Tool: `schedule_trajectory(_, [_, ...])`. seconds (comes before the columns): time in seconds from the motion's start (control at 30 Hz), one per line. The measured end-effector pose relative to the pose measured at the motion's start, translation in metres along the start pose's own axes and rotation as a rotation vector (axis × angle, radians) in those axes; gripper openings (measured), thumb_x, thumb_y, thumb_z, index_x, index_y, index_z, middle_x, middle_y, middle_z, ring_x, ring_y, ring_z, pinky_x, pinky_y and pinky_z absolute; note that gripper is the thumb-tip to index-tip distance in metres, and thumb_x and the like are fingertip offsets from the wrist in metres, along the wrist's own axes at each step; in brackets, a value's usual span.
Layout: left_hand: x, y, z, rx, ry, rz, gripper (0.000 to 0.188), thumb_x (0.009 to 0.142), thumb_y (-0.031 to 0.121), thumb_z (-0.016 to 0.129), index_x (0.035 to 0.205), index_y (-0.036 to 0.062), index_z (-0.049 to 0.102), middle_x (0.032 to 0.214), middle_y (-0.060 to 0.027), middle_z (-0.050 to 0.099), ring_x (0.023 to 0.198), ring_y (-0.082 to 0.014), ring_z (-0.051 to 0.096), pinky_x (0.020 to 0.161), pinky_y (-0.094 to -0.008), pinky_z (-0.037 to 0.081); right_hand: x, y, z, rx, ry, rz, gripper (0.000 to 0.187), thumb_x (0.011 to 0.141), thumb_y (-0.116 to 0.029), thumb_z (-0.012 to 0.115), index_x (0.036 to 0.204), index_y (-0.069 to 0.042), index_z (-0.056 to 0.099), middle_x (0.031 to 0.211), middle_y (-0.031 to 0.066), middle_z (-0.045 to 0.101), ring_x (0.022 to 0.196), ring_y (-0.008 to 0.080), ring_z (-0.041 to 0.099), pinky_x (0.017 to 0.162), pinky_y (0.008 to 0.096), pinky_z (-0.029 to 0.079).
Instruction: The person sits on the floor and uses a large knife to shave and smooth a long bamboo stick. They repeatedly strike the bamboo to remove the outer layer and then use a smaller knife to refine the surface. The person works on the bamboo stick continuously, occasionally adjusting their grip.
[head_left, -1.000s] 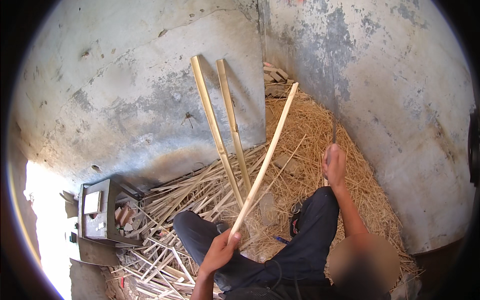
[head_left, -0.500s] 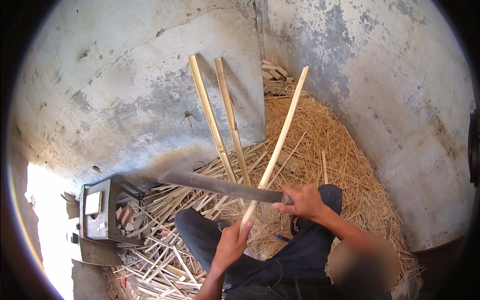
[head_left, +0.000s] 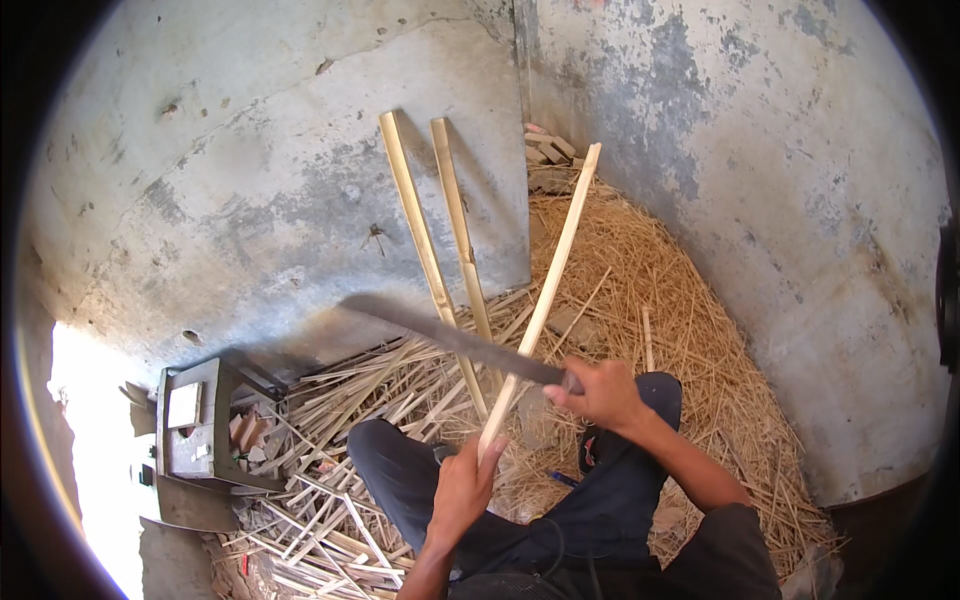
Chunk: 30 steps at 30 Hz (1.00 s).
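My left hand point(head_left: 464, 490) is closed round the lower end of a long pale strip of split bamboo or wood point(head_left: 553, 277), which slants up and away to the right. In my right hand point(head_left: 604, 394) is the handle of a long, dark machete point(head_left: 450, 339). Its broad blade reaches left across the strip, overlapping it a little above my left hand; whether the edge bites into the strip cannot be made out. Two more strips lean against the wall beyond: a left one point(head_left: 417, 220) and a shorter-looking right one point(head_left: 460, 225).
Straw-like shavings point(head_left: 680, 310) cover the floor at right, and split sticks point(head_left: 330, 520) lie heaped at left. A wooden box-like stand point(head_left: 195, 440) holds broken pieces. Bricks point(head_left: 550, 150) are stacked in the corner between plastered walls point(head_left: 250, 150). My crossed legs point(head_left: 600, 510) sit below.
The machete's tip has swung to the right and its blade now tilts more steeply. The strip's far end has shifted slightly left and down. Both hands keep their hold.
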<state>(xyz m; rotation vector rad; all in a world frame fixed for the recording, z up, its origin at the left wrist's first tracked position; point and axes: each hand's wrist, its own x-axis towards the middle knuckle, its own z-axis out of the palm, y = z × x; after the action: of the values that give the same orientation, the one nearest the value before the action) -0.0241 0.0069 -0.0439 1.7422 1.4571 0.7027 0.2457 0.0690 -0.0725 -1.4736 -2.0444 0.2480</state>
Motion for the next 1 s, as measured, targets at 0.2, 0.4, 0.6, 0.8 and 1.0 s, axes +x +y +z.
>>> schedule_trajectory(0.2, [0.000, -0.016, 0.014, 0.173, 0.111, 0.070, 0.039, 0.109, 0.036, 0.063, 0.101, -0.0021, 0.062, 0.069, -0.0284, 0.065, 0.070, -0.0522, 0.067, 0.062, -0.0591, 0.049, -0.002, -0.015, -0.002, 0.002, -0.101, -0.018, 0.061, 0.098, -0.069, 0.063, 0.091, -0.009, 0.070, 0.056, 0.0111, 0.062, 0.050, 0.0330, 0.067, 0.050, 0.0461, 0.052])
schedule_trajectory(0.4, [0.006, -0.005, 0.013, 0.289, 0.167, 0.119, 0.040, 0.108, 0.038, 0.065, 0.102, -0.0016, 0.059, 0.068, -0.0288, 0.066, 0.068, -0.0528, 0.066, 0.060, -0.0612, 0.049, 0.001, -0.008, 0.000, -0.038, -0.058, -0.076, 0.062, 0.096, -0.074, 0.062, 0.093, -0.013, 0.071, 0.054, 0.0097, 0.062, 0.048, 0.0332, 0.066, 0.046, 0.0473, 0.051])
schedule_trajectory(0.6, [0.005, -0.005, 0.010, 0.253, 0.182, 0.093, 0.041, 0.108, 0.038, 0.064, 0.103, -0.0024, 0.059, 0.071, -0.0298, 0.067, 0.068, -0.0532, 0.066, 0.059, -0.0611, 0.049, 0.006, -0.016, 0.001, -0.083, -0.019, -0.088, 0.061, 0.094, -0.074, 0.064, 0.092, -0.014, 0.071, 0.053, 0.0089, 0.061, 0.047, 0.0323, 0.066, 0.045, 0.0466, 0.051])
schedule_trajectory(0.8, [-0.002, -0.016, 0.012, 0.272, 0.188, 0.052, 0.043, 0.108, 0.039, 0.064, 0.101, -0.0021, 0.058, 0.072, -0.0301, 0.068, 0.069, -0.0529, 0.067, 0.060, -0.0607, 0.050, 0.008, -0.003, 0.013, -0.089, 0.023, -0.090, 0.062, 0.095, -0.073, 0.065, 0.090, -0.012, 0.070, 0.054, 0.0089, 0.061, 0.047, 0.0315, 0.066, 0.045, 0.0457, 0.051])
schedule_trajectory(1.0, [0.008, -0.016, 0.013, 0.291, 0.215, 0.067, 0.042, 0.108, 0.039, 0.065, 0.100, -0.0011, 0.058, 0.072, -0.0300, 0.068, 0.068, -0.0526, 0.067, 0.060, -0.0613, 0.050, 0.006, -0.021, 0.025, -0.067, -0.001, -0.027, 0.064, 0.096, -0.073, 0.063, 0.090, -0.010, 0.070, 0.056, 0.0085, 0.063, 0.048, 0.0308, 0.067, 0.048, 0.0456, 0.053])
